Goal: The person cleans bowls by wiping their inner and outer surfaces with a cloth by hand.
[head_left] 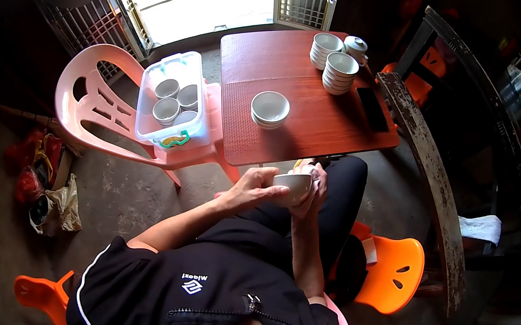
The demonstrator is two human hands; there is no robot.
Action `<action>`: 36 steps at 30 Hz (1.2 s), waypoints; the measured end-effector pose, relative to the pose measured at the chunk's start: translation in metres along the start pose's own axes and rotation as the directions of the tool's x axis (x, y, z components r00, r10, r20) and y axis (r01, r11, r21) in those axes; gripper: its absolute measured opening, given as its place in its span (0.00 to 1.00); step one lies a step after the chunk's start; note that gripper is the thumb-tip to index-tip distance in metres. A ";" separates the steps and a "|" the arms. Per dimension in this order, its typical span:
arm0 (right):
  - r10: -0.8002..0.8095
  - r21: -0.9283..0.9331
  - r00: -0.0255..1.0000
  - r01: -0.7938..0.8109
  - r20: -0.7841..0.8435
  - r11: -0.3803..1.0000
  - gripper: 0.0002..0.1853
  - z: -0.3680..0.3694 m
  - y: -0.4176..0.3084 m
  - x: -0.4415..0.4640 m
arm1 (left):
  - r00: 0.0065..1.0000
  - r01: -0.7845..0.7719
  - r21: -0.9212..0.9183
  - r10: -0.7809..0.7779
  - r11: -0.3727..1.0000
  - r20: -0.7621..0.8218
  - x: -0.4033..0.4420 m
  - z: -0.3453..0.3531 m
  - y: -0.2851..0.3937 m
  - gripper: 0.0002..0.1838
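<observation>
A white bowl (293,186) is held over my lap, just below the table's near edge. My left hand (255,188) grips its left side, with the thumb along the outer wall. On the other side my right hand (311,197) is closed around the bowl, and a pale, crumpled cloth-like piece (315,174) shows at its fingers. On the table stands a short stack of white bowls (270,109). Farther back are two taller stacks, one bowl stack (339,72) in front of another bowl stack (325,51).
A lidded teapot-like pot (356,46) and a dark phone (371,109) are on the red-brown table (248,71). A clear plastic bin (144,102) with several bowls rests on the pink chair (88,127). An orange chair (400,282) and wooden bench (426,138) stand right.
</observation>
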State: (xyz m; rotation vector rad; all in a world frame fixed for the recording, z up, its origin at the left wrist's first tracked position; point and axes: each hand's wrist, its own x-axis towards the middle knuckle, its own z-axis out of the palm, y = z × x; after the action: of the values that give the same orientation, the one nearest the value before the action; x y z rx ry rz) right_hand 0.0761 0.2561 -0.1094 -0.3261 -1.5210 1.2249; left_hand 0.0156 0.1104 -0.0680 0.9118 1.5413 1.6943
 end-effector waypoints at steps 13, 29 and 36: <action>-0.524 -0.425 0.838 0.534 0.152 0.731 0.23 -0.003 0.022 -0.010 | 0.999 -0.040 0.087 0.039 0.995 0.015 0.000 0.001 -0.001 0.13; 0.086 -0.055 0.988 -0.079 0.130 0.995 0.20 0.002 -0.018 0.004 | 0.987 0.086 0.062 -0.094 0.994 0.130 -0.001 -0.002 0.009 0.12; 0.411 -0.011 0.798 -0.453 0.441 0.892 0.16 -0.017 -0.028 0.002 | 0.967 -0.251 0.379 0.213 0.891 0.140 0.000 0.007 0.013 0.12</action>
State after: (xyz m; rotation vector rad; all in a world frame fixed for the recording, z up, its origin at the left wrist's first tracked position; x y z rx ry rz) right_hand 0.1004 0.2541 -0.0883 -0.3674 -1.8191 1.8253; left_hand 0.0215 0.1133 -0.0551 1.4141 1.8023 1.4918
